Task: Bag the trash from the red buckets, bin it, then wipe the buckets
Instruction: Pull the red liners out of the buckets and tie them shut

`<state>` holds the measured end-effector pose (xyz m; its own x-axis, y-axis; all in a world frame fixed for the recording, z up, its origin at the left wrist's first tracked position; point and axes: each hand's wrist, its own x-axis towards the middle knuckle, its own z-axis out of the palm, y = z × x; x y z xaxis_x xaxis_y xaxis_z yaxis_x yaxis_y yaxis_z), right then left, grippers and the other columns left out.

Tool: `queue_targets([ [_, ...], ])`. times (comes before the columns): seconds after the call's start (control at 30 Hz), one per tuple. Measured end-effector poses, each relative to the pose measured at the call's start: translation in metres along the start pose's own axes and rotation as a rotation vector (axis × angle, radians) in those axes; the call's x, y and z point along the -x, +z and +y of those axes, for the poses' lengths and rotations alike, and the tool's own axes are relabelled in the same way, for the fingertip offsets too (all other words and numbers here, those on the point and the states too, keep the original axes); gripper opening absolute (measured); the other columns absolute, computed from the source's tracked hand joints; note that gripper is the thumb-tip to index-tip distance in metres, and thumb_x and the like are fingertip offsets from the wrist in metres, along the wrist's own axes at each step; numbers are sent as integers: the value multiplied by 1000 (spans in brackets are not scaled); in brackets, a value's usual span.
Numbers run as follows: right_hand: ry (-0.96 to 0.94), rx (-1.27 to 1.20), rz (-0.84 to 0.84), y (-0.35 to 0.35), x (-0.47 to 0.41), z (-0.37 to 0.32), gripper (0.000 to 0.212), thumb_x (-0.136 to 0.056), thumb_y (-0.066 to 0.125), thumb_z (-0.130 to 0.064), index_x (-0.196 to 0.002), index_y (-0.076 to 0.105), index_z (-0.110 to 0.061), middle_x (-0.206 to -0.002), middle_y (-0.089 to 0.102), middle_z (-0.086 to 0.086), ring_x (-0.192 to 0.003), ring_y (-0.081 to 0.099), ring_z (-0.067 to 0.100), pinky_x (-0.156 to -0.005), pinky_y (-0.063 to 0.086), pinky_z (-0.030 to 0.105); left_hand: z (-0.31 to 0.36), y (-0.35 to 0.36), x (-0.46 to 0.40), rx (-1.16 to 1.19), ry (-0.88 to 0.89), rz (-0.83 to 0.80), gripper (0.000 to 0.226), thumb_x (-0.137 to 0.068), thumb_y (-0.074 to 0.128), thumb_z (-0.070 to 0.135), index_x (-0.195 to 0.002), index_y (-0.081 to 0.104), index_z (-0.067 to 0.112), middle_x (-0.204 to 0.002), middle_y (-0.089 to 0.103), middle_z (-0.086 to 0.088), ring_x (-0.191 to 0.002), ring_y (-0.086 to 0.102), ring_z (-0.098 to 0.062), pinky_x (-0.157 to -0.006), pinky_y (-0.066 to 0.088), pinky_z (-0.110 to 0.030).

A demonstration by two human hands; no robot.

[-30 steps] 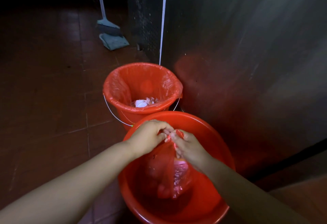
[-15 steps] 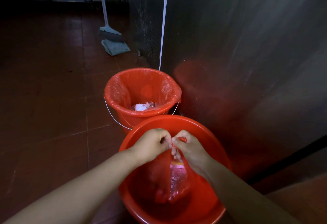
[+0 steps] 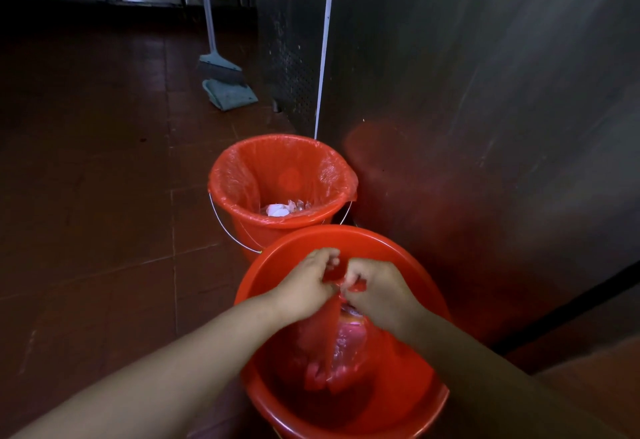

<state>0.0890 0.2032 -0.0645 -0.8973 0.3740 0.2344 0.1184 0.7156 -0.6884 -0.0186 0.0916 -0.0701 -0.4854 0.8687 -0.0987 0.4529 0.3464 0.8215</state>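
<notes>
Hands first: we find the left hand (image 3: 304, 282) and the right hand (image 3: 379, 291) drawn close together above the near bucket (image 3: 412, 400), fingers of both curled and pinching the gathered neck of a red trash bag (image 3: 332, 348). The bag hangs between them inside the bucket, clear of the rim; whether it touches the bucket floor we cannot tell. Crumpled clear and pink waste shows through its film. We judge that the neck is being tied or twisted closed, though motion blur at the fingertips hides any knot.

Progress, in our assessment: the near bucket's liner is pulled free of its rim and its trash is gathered, so bagging of this bucket is nearly complete.

Just beyond, touching or almost touching the near one, the far bucket (image 3: 242, 227) stands with its red liner (image 3: 239, 175) folded over the rim and white scraps (image 3: 277, 210) lying at the bottom. That bucket is untouched.

Further off, a broom (image 3: 220, 68) and dustpan (image 3: 230, 94) rest on the tiled floor (image 3: 104, 161) beside the steel cabinet (image 3: 485, 92).

Outstanding: second bucket, binning, wiping. No bin or cloth is in view.
</notes>
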Motion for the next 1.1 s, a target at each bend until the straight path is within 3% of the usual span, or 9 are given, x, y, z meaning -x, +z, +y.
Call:
queue_targets([
  [0.07,-443,401,-8,-6,-2,2,22,-55,75,-6,-63,59,-19,-59,59,-1,-54,58,19,-60,45,28,8,4,5,378,-124,-127,33,-83,42,-15,-98,61,6,-93,68,-7,-85,62,-14,-73,49,-19],
  [0.13,-641,570,-40,-12,-2,6,11,-66,63,-23,-67,62,-13,-57,57,0,-52,57,19,-61,45,26,10,7,7,597,-250,-188,39,-83,34,-13,-102,61,8,-84,72,-19,-68,63,-21,-48,39,-18],
  [0.23,-647,581,27,-14,5,17,20,-77,52,-19,-66,64,-9,-60,60,1,-54,58,19,-59,49,28,7,8,8,599,-352,-269,41,-97,27,0,-127,47,19,-92,70,-15,-71,64,-25,-44,21,-19],
  [0.43,-624,708,168,-11,14,28,30,-80,55,-32,-54,54,-16,-57,50,-2,-53,47,16,-49,36,27,5,12,15,520,-251,-269,23,-100,38,6,-88,56,13,-77,66,-5,-63,62,-14,-47,32,-20],
  [0.6,-436,674,57,-10,28,33,35,-85,55,-34,-54,55,-18,-54,55,-2,-49,54,17,-42,40,21,-9,-5,16,-534,102,-21,15,-95,43,20,-80,47,22,-82,62,-9,-78,58,-28,-63,33,-33],
  [0.77,179,546,-244,-16,49,50,39,-96,47,-37,-61,46,-20,-64,53,-3,-66,53,17,-62,37,32,-35,-39,26,-1046,47,-58,20,-90,40,14,-107,51,19,-97,65,-7,-91,62,-31,-65,38,-34],
  [0.83,310,277,-234,-21,45,47,40,-95,51,-32,-58,47,-18,-60,49,-5,-60,50,8,-62,37,30,-38,-41,27,-853,81,31,13,-93,42,18,-96,54,21,-86,64,-3,-82,62,-25,-63,36,-30],
  [0.97,454,-566,0,-11,23,11,37,-99,42,-17,-67,55,-7,-91,71,-4,-93,63,2,-85,43,23,-14,-23,23,283,-4,122,31,-96,46,6,-70,56,19,-68,60,11,-68,53,2,-66,39,-12],
  [1.1,502,-1308,245,-17,-7,-27,38,-103,31,-20,-68,42,-9,-71,62,8,-81,63,21,-84,48,35,23,-22,13,1077,-158,216,32,-93,33,-2,-69,45,14,-63,54,-5,-61,65,-14,-64,52,-18],
])
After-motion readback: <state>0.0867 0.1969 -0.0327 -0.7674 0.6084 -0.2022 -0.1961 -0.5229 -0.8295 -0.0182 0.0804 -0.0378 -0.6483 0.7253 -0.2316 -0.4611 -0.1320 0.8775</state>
